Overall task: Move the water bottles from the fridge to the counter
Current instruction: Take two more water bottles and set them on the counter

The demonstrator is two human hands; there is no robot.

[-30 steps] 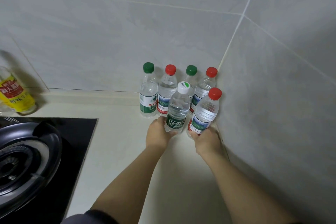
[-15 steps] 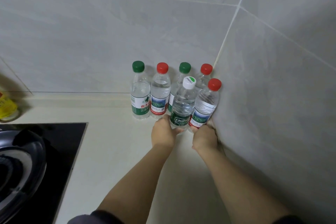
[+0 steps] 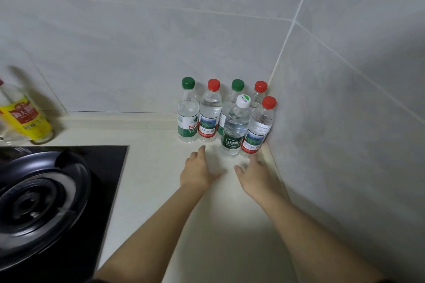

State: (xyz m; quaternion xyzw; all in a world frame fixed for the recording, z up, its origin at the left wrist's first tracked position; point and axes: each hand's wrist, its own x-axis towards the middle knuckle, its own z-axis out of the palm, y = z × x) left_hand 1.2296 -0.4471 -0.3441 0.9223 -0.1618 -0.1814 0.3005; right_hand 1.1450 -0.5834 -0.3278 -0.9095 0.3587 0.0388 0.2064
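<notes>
Head camera, looking down. Standing upright on the bench (image 3: 149, 167) at 1 o'clock, tucked into the wall corner: water bottles (image 3: 208, 119), four behind, white-capped bottle (image 3: 234, 131) and red-capped bottle (image 3: 259, 128) in front. Just near them toward 6 o'clock: left hand (image 3: 195, 172) and right hand (image 3: 255, 179), each grip wide, holding nothing. Stove (image 3: 46, 190) at 9 o'clock.

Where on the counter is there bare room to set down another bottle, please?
Bare counter lies between the stove and the bottles, left of the left hand. The corner is crowded: six bottles stand packed against the walls, with the right hand in front.
</notes>
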